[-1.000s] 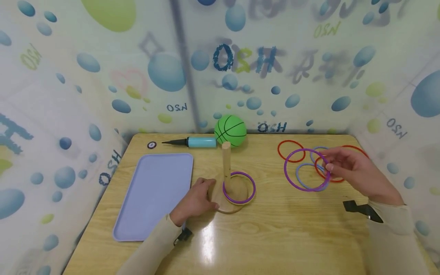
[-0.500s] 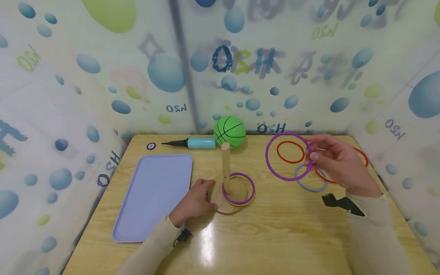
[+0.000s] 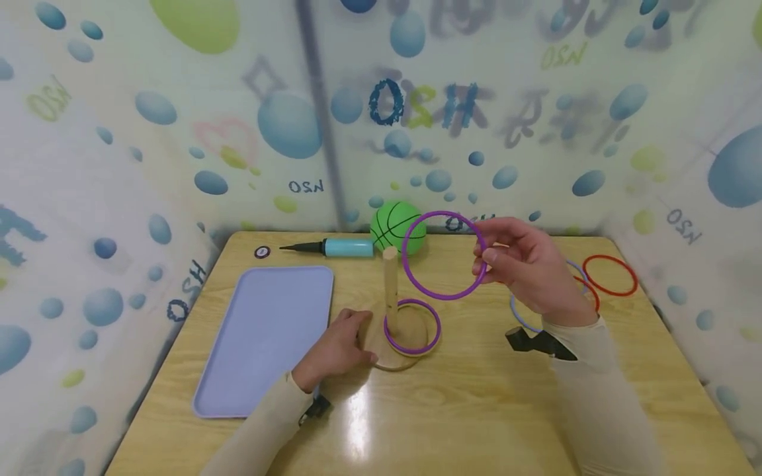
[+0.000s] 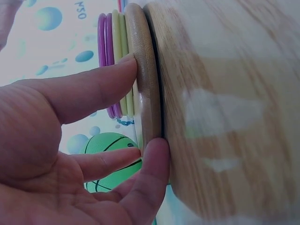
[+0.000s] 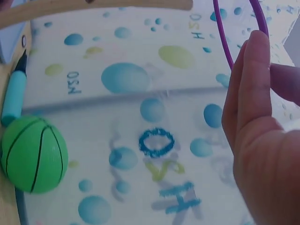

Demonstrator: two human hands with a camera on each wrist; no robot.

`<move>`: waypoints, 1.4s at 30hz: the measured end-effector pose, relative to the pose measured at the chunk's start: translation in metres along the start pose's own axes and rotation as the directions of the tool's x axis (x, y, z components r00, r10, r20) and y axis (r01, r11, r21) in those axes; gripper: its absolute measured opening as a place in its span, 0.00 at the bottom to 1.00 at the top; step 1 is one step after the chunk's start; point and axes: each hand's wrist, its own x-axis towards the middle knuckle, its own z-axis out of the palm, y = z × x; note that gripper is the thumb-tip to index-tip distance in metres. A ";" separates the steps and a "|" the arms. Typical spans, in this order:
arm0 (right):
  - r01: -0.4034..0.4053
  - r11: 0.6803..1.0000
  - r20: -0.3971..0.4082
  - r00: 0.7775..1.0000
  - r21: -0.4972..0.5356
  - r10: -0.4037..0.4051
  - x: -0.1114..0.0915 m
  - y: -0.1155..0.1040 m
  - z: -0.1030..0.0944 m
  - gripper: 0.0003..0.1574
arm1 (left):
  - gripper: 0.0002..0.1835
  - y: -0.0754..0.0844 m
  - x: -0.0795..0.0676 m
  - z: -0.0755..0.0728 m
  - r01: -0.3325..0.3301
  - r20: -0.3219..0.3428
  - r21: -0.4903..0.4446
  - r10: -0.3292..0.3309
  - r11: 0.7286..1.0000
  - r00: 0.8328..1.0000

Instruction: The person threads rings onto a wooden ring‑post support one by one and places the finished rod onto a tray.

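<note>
A wooden ring-toss stand, with an upright peg (image 3: 390, 284) on a round base (image 3: 381, 354), stands mid-table. My left hand (image 3: 340, 347) grips the base's left edge, thumb and fingertips against the rim in the left wrist view. Stacked round the peg are purple rings (image 4: 105, 61) and yellow rings (image 4: 118, 37), lying on the base. My right hand (image 3: 530, 268) pinches another purple ring (image 3: 446, 297) by its right side. That ring is held up, tilted, right of the peg's top and apart from it. In the right wrist view, fingers partly hide the ring.
Red rings (image 3: 610, 293) and blue rings lie at the right, partly hidden by my right hand. A green ball (image 3: 393, 228) and a blue hand pump (image 3: 349, 248) are at the back. A lilac tray (image 3: 274, 330) lies left, near a small round disc (image 3: 262, 252).
My right hand has carried the purple ring leftward and up, from above the loose rings toward the peg. The left hand has stayed on the base.
</note>
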 end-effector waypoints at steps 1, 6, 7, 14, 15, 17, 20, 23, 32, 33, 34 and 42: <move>-0.012 1.000 -0.003 1.000 0.000 0.012 0.003 0.002 0.004 0.26 | 0.49 0.000 0.000 0.001 -0.001 0.000 0.000 0.001 1.000 1.000; -0.092 0.995 0.010 0.996 0.042 0.092 0.015 0.020 0.020 0.24 | 0.49 -0.004 -0.003 0.005 0.000 0.007 0.008 0.000 1.000 1.000; -0.107 0.993 0.016 0.994 0.051 0.106 0.017 0.025 0.023 0.24 | 0.49 -0.004 -0.004 0.005 0.000 0.008 0.011 0.000 1.000 1.000; -0.214 0.976 -0.019 0.977 0.029 0.214 0.023 0.053 0.031 0.22 | 0.48 -0.003 -0.006 0.006 -0.036 -0.001 0.011 0.036 0.999 0.999; -0.231 0.973 -0.029 0.972 0.015 0.231 0.022 0.055 0.031 0.22 | 0.48 -0.002 -0.006 0.006 -0.042 -0.003 0.012 0.042 0.999 0.999; -0.264 0.964 -0.055 0.963 -0.024 0.262 0.021 0.059 0.030 0.23 | 0.48 -0.001 -0.005 0.005 -0.043 -0.005 0.013 0.043 0.999 0.999; -0.304 0.951 -0.082 0.951 -0.056 0.299 0.018 0.065 0.027 0.24 | 0.48 0.000 -0.004 0.004 -0.036 -0.004 0.011 0.036 0.999 0.999; -0.338 0.939 -0.102 0.938 -0.065 0.331 0.013 0.071 0.022 0.25 | 0.48 0.001 -0.003 0.002 -0.028 -0.001 0.006 0.028 1.000 1.000; -0.411 0.911 -0.150 0.903 -0.037 0.402 0.000 0.092 0.008 0.25 | 0.49 0.003 -0.001 -0.001 -0.009 -0.007 0.014 0.009 1.000 1.000; -0.411 0.911 -0.149 0.903 -0.032 0.402 -0.001 0.094 0.006 0.24 | 0.49 0.003 0.000 -0.001 -0.007 -0.007 0.012 0.007 1.000 1.000; -0.413 0.910 -0.151 0.902 -0.032 0.404 -0.002 0.097 0.005 0.24 | 0.49 0.004 0.000 -0.001 -0.004 -0.007 0.009 0.005 1.000 1.000; -0.469 0.882 -0.158 0.876 -0.052 0.456 -0.010 0.113 -0.006 0.26 | 0.49 0.003 0.001 0.000 0.014 -0.005 0.006 -0.014 1.000 1.000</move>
